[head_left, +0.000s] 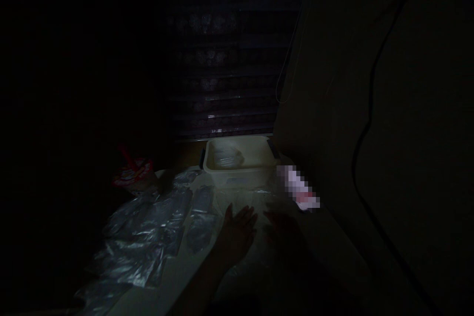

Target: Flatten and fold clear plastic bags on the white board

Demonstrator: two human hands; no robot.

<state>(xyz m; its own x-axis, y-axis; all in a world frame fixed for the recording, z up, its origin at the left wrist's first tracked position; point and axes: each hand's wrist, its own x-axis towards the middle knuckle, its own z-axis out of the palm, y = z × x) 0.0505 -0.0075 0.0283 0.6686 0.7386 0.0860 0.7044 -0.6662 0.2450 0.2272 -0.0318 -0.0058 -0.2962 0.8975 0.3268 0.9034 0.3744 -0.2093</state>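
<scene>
The light is very dim. My left hand [239,232] lies with its fingers stretched out, palm down, over a thin clear plastic bag or sheet [255,254] on the pale table [174,269]. Just to its right is my right hand [283,229], darker and blurred, with fingertips pointing left and apart from each other. Neither hand grips anything that I can make out. A clear plastic bag [201,229] lies flat to the left of my left hand.
Clear plastic bags [142,242] overlap in a heap on the left. Behind the hands stands a cream tub [240,177] with dark handles and clear plastic inside. A red-and-white container [133,175] sits far left, a pixelated pale object [298,190] right. A dark cable [366,131] hangs at right.
</scene>
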